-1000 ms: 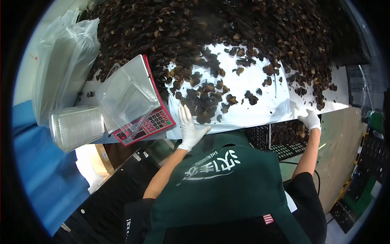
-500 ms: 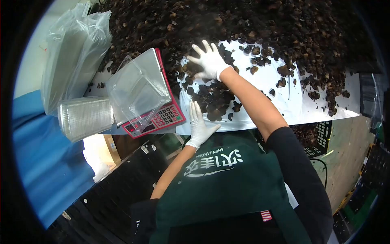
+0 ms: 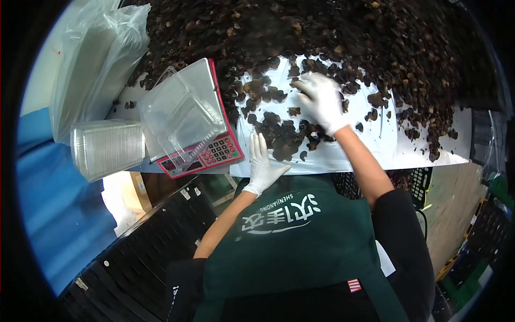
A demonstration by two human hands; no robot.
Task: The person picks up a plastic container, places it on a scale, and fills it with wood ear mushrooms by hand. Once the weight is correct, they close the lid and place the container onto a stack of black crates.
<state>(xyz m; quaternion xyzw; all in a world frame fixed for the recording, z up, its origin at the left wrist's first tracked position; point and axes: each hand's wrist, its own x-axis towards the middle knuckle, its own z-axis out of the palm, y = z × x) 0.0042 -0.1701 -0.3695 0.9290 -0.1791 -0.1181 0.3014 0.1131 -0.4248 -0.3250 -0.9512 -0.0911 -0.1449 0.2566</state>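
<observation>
My left hand (image 3: 262, 166), in a white glove, lies flat with its fingers stretched out at the front edge of the white sheet (image 3: 332, 158). Just beyond its fingertips is a small heap of dark wood ear mushrooms (image 3: 281, 139). Over the sheet, my right hand (image 3: 323, 102), gloved too and a little blurred, has its fingers apart and pointing left. Loose mushroom pieces (image 3: 294, 111) lie beside and below it. Whether its fingertips touch any piece is hard to see.
A large pile of wood ear mushrooms (image 3: 343, 32) covers the back. To the left stands a red scale (image 3: 228, 145) bearing a clear plastic container (image 3: 190, 126). Stacked clear containers (image 3: 110, 149) and plastic bags (image 3: 96, 70) are farther left. A black crate (image 3: 421, 185) sits below the table edge.
My right hand has moved right across the sheet, away from the mushrooms at the left, which lie more exposed. My left hand has stayed in place.
</observation>
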